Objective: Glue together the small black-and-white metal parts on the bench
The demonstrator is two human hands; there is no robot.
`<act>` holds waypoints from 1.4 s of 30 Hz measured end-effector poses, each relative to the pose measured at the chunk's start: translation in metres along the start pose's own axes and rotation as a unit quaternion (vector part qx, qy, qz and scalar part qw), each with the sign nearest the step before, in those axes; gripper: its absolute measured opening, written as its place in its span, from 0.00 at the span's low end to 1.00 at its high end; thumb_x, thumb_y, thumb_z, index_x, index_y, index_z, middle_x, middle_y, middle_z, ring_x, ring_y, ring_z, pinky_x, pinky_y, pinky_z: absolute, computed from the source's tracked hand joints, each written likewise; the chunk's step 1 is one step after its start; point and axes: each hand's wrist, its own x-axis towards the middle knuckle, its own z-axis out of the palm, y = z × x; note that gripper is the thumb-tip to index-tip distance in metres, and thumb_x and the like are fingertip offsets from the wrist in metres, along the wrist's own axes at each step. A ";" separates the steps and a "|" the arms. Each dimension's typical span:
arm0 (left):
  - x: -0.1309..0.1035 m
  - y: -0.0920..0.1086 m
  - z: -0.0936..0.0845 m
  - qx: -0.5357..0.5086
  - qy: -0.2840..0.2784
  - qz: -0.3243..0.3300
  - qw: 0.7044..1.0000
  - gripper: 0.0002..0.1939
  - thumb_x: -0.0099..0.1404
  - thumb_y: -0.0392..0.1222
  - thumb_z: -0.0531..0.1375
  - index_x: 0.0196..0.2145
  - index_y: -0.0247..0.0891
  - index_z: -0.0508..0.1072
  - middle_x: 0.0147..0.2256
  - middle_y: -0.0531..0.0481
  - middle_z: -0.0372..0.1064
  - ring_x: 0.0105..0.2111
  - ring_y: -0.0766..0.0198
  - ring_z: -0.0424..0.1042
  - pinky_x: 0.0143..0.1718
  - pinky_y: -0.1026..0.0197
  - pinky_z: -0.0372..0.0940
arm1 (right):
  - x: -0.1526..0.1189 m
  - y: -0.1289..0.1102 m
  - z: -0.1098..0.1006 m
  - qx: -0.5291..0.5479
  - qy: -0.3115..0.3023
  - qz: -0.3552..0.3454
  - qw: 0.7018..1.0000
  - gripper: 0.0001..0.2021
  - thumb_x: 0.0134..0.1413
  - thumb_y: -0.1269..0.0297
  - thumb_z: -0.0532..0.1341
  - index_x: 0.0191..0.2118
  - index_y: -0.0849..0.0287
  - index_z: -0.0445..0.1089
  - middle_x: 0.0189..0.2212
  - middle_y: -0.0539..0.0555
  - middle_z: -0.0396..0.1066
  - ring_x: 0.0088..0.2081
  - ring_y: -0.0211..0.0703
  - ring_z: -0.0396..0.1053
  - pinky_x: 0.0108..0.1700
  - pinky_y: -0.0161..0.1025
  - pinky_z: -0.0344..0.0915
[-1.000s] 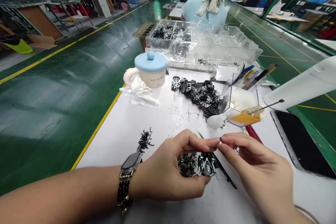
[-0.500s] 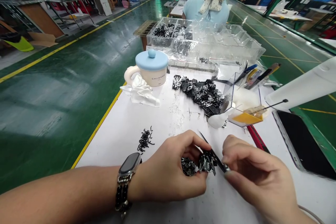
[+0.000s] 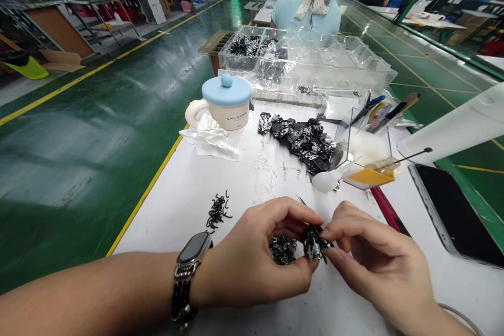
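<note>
A small bunch of black-and-silver parts [image 3: 313,243] is held between the thumb and fingers of my left hand [image 3: 258,252]. My right hand [image 3: 378,254] meets it from the right, thumb and forefinger pinched on a small part at the bunch's edge. Behind my left fingers, partly hidden, a pile of similar small parts [image 3: 282,250] lies on the table. The thin tip of a dark pointed tool [image 3: 301,200] shows just beyond my hands; its remainder is covered. Small black curved pieces [image 3: 218,210] lie loose beyond my left wrist.
A larger heap of black-and-silver parts [image 3: 303,142] lies on the white table [image 3: 189,178]. Around it are a lidded mug [image 3: 232,113], crumpled tissue [image 3: 212,139], a clear tool holder [image 3: 368,149] and a phone [image 3: 457,212]. Clear trays [image 3: 334,71] stand behind; a person [image 3: 303,10] sits beyond.
My right hand has moved left, closing the gap to the bunch in my left hand. The dark pointed tool between the hands is now mostly covered.
</note>
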 end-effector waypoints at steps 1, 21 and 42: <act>0.000 0.000 0.000 0.003 0.001 0.003 1.000 0.17 0.55 0.28 0.60 0.44 0.31 0.67 0.42 0.41 0.70 0.43 0.57 0.74 0.46 0.57 0.71 | 0.000 0.000 0.000 -0.013 0.001 -0.008 1.000 0.07 0.52 0.75 0.60 0.35 0.56 0.69 0.22 0.48 0.61 0.26 0.35 0.61 0.26 0.34 0.60; 0.002 0.000 0.003 -0.005 0.040 -0.014 0.999 0.17 0.53 0.29 0.62 0.41 0.33 0.69 0.37 0.46 0.72 0.36 0.63 0.75 0.42 0.63 0.72 | 0.003 -0.016 -0.004 -0.160 0.025 -0.118 0.980 0.07 0.48 0.78 0.61 0.33 0.60 0.69 0.18 0.50 0.61 0.22 0.37 0.61 0.23 0.38 0.58; 0.003 -0.002 0.002 0.008 0.036 -0.009 0.999 0.17 0.52 0.28 0.62 0.42 0.30 0.70 0.37 0.45 0.72 0.36 0.64 0.75 0.42 0.66 0.72 | 0.004 -0.016 -0.006 -0.183 0.004 -0.146 0.972 0.08 0.48 0.79 0.60 0.34 0.62 0.68 0.19 0.50 0.62 0.22 0.35 0.60 0.23 0.36 0.59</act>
